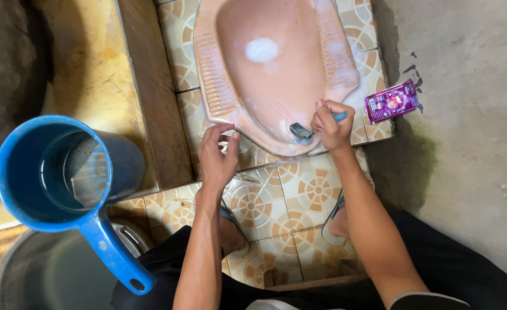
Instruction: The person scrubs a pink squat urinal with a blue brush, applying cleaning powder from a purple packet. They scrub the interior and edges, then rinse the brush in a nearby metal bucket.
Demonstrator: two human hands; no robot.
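My right hand (332,125) grips a blue brush (306,131) against the near rim of the pink squat toilet (276,63), while my left hand (218,156) hovers beside it, fingers loosely curled, empty.

Two bare hands were in view: one left hand (218,156) and one right hand (332,125). There was one small brush with a blue handle (305,131), held in the right hand. One pink squat toilet pan (276,63) sat in the patterned tiles. One blue water dipper with a long handle (64,178) stood at the left, above one grey metal basin (47,272). One purple sachet (391,101) lay on the concrete floor. Two sandalled feet showed below.
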